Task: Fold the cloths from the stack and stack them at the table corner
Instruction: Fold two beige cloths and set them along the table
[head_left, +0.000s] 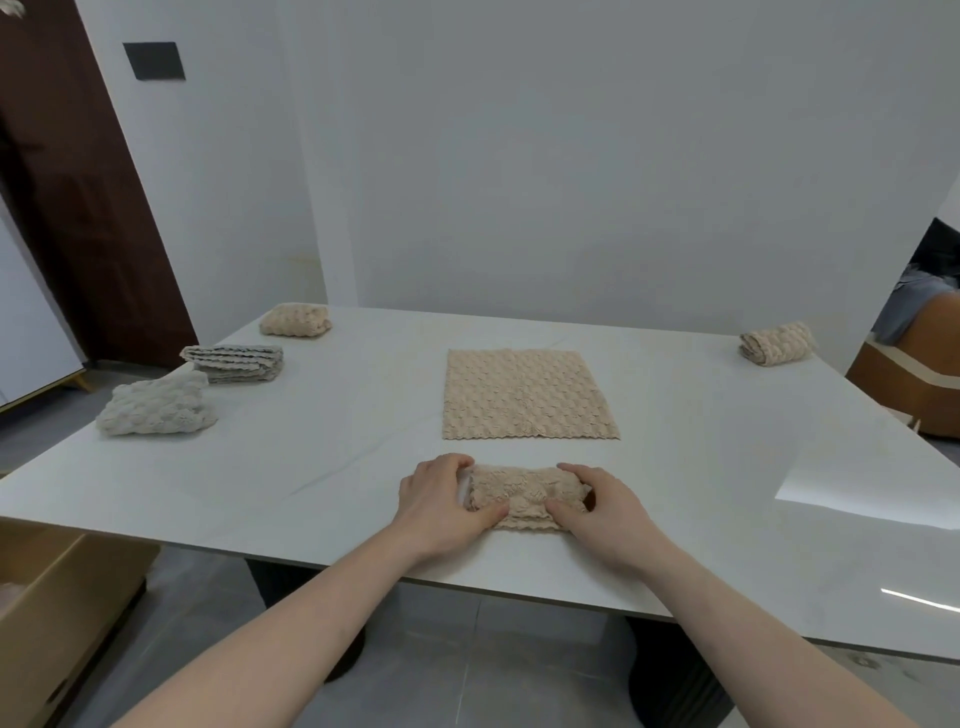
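A folded beige cloth (524, 497) lies near the front edge of a white table (311, 452), its long axis running left to right across the person's view. Both hands grip it, one at each end. The left hand (441, 501) curls its fingers over the left end, with the thumb pressed on the cloth's front edge. The right hand (597, 506) does the same at the right end, fingers bent over the top and thumb on the near side. The cloth is a bumpy, waffle-like weave (thick and bunched into several layers).

Just beyond it, near the table's middle, a flat beige cloth (527, 395) of the same weave lies spread out, roughly square. At the far right corner sits a small folded beige bundle (776, 343). Another folded beige bundle (296, 320) sits at the far left corner. Along the left edge are a grey stack of cloths (234, 362) and, nearer the person, a folded pale grey cloth (156, 410).
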